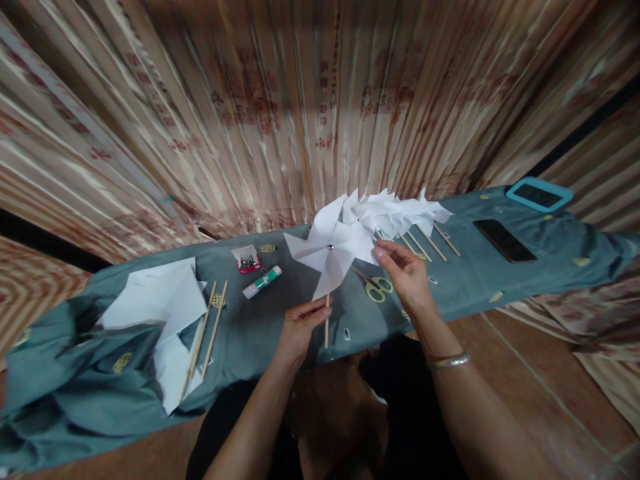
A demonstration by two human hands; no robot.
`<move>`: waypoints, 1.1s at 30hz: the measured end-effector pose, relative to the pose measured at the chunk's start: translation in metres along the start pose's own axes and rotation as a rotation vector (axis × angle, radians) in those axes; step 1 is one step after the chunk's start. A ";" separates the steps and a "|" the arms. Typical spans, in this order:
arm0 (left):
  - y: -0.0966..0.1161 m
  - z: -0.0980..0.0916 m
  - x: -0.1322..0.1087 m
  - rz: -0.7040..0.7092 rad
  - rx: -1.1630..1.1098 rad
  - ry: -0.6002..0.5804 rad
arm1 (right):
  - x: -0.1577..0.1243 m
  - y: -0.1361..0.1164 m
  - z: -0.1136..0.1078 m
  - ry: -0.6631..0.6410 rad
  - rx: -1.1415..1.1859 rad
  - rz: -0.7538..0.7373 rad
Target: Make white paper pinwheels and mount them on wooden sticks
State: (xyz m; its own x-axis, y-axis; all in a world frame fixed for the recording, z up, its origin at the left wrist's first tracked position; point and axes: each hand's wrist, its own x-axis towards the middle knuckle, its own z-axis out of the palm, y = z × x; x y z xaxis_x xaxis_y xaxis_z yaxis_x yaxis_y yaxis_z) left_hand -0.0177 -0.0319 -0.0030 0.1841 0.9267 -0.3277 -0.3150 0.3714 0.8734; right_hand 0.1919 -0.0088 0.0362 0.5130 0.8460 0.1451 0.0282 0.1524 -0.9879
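A white paper pinwheel with a silver pin at its centre is held upright over the table. My left hand is closed around its wooden stick, just under the paper blades. With thumb and fingers together, my right hand pinches the tip of the pinwheel's right blade. Behind it, several more white pinwheels lie overlapped in a row, their sticks pointing toward me. Scissors with yellow-green handles rest on the cloth between my hands, the blades partly hidden by the pinwheel.
Left of centre are a small red box of pins and a green-and-white glue stick. White paper sheets and loose wooden sticks lie further left. A black phone and a blue-framed device sit at the right on the green cloth.
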 end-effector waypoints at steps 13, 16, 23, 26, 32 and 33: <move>-0.001 0.001 0.004 -0.017 -0.011 0.057 | -0.002 -0.003 0.005 -0.037 0.026 0.076; 0.000 0.002 0.005 -0.024 -0.028 0.068 | -0.005 -0.004 0.007 -0.063 0.034 0.104; -0.002 0.000 0.007 0.013 -0.019 0.067 | -0.011 -0.006 0.012 -0.150 0.010 0.137; -0.003 -0.001 0.008 0.025 -0.013 0.070 | -0.014 -0.005 0.014 -0.175 0.006 0.139; -0.004 -0.002 0.010 0.035 -0.021 0.086 | -0.020 -0.003 0.018 -0.205 -0.007 0.147; -0.003 -0.002 0.011 0.032 -0.031 0.092 | -0.021 -0.003 0.019 -0.209 -0.010 0.144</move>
State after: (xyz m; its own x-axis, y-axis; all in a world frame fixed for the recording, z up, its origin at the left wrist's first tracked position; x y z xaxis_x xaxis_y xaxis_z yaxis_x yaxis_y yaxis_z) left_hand -0.0162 -0.0233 -0.0100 0.0878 0.9390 -0.3324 -0.3486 0.3416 0.8728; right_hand 0.1647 -0.0177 0.0372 0.3236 0.9462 0.0098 -0.0231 0.0183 -0.9996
